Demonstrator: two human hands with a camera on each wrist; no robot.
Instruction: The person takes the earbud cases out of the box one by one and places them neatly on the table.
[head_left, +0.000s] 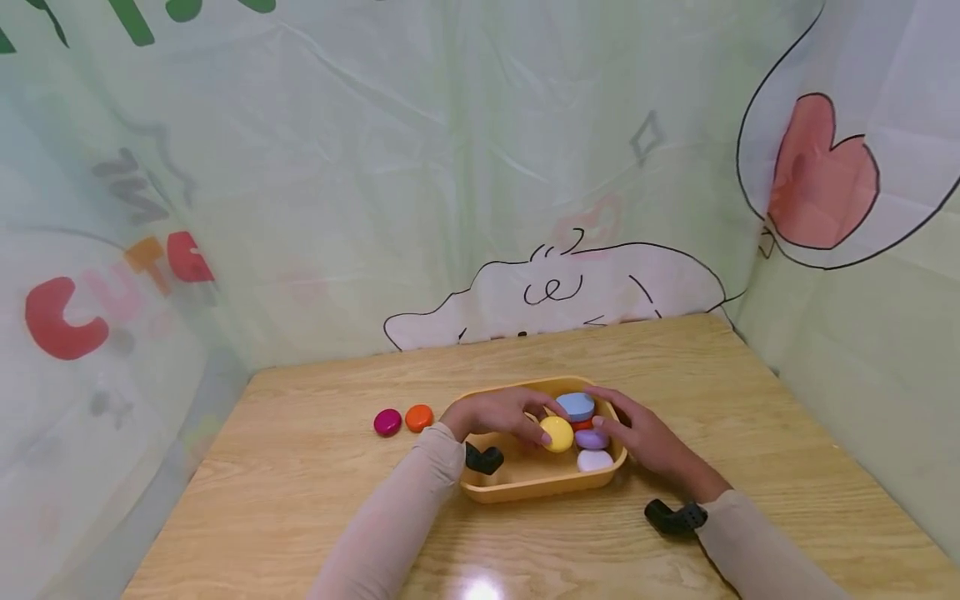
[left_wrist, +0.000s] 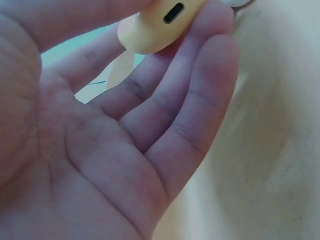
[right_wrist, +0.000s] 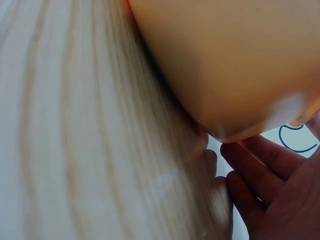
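Note:
My left hand (head_left: 504, 414) reaches over an orange-yellow plastic bin (head_left: 517, 492) and pinches a glossy yellow round puck (head_left: 557, 434) between thumb and fingers. In the left wrist view, a small dark oblong port shows in the side of the yellow puck (left_wrist: 150, 30). My right hand (head_left: 647, 433) grips the right end of the bin, its thumb over the rim and its fingers along the outside wall. Inside the right end lie a blue puck (head_left: 575, 407), a partly hidden red puck (head_left: 582, 425), a purple puck (head_left: 592, 439) and a white puck (head_left: 595, 461).
A magenta puck (head_left: 387, 422) and an orange puck (head_left: 419, 418) lie on the wooden table (head_left: 300, 483) left of the bin. A printed curtain (head_left: 360, 183) hangs behind the table and at both sides. Black wrist devices sit on both wrists.

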